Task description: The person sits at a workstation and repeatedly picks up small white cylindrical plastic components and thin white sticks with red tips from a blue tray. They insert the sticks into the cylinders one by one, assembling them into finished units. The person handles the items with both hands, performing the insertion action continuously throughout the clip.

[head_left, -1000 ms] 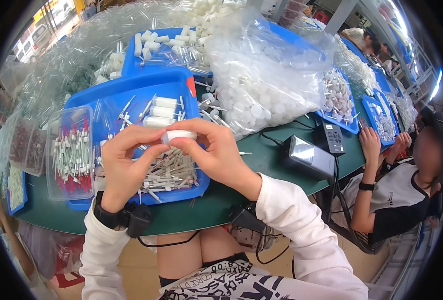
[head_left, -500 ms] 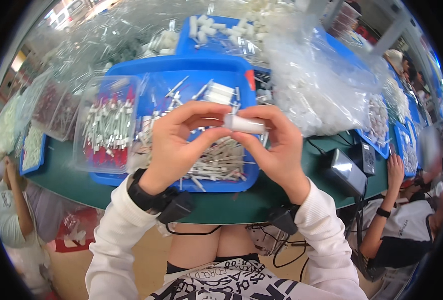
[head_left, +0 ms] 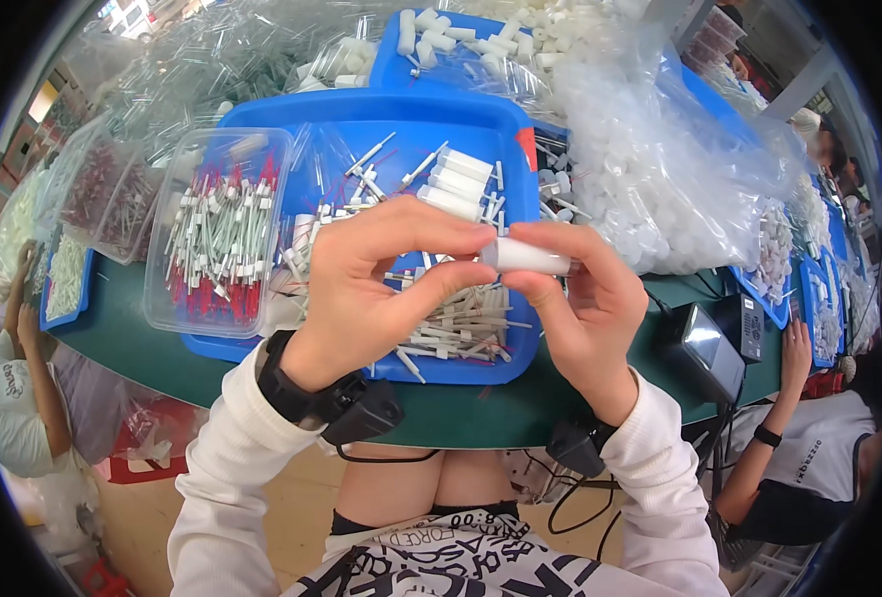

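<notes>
Between both hands, above a blue tray (head_left: 521,366), a short white plastic cylinder (head_left: 533,258) lies nearly level. A translucent cap-like piece (head_left: 490,253) sits at its left end. My left hand (head_left: 366,279) is closed, thumb and index finger pinching that end piece. The cylinder's body is gripped by the thumb and fingers of my right hand (head_left: 595,313). Below and behind them the tray holds thin white rods (head_left: 446,333) and several more white cylinders (head_left: 453,189). Whether the end piece is fully seated on the cylinder cannot be seen.
Left of the tray stands a clear plastic box (head_left: 157,316) of red-ended rods. A large clear bag (head_left: 650,199) of white pieces lies to the right, near a black device (head_left: 702,348) with cables. Another blue tray (head_left: 391,70) stands behind. Other people sit at both sides.
Both hands and the white cylinder have shifted slightly to the right in the picture. The grip on the cylinder and its end piece looks much the same.
</notes>
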Tool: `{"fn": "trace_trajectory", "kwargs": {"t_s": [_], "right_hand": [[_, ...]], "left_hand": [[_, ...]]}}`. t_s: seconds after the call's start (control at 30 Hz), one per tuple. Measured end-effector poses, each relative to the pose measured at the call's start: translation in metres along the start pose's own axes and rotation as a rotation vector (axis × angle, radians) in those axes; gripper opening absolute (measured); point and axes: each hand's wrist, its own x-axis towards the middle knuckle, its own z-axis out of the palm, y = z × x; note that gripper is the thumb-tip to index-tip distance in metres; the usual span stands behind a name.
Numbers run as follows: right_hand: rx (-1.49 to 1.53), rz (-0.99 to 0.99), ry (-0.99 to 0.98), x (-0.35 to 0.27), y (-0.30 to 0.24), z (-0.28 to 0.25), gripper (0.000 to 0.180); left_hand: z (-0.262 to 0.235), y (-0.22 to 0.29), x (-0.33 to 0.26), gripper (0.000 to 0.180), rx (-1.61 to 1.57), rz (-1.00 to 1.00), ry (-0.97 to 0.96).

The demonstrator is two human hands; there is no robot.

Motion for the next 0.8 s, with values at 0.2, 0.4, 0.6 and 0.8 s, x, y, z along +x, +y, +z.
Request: {"fn": "trace_trajectory", "kwargs": {"t_s": [0.2,0.4,0.6,0.8], "right_hand": [[-0.073,-0.096,-0.01,0.003,0.005,-0.001,0.025],[-0.127,-0.172,-0.032,0.007,0.006,-0.004,0.027],[-0.109,-0.216,-0.043,0.009,0.005,-0.005,0.028],[-0.191,-0.242,-0.04,0.008,0.002,-0.004,0.026]], "left_hand": [[0.001,0.0,0.0,0.027,0.087,0.05,0.007],[0.006,-0.004,-0.002,0.025,-0.066,-0.029,0.06],[0.005,-0.001,-0.002,0.022,-0.188,-0.135,0.09],[0.004,0.001,-0.004,0.025,0.358,0.147,0.06]]}}
